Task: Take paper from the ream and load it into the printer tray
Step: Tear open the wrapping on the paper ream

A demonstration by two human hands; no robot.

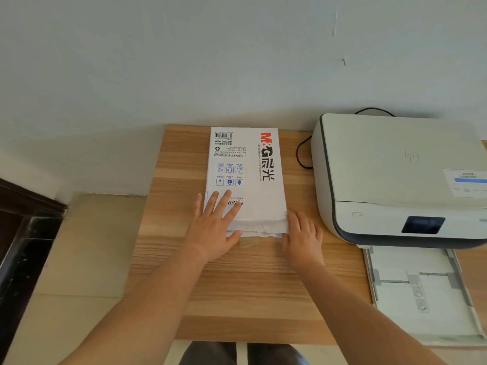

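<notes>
The left hand [214, 227] lies flat, fingers spread, on the near corner of the ream [246, 177]. The right hand [301, 234], open, touches the ream's torn near end. The ream lies on the table [237, 299], left of the printer [400, 180] and its pulled-out tray [421, 293].

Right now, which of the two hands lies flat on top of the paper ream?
The left hand: its fingers spread over the top of the ream. The right hand only touches the ream's near right corner, at its side.
</notes>
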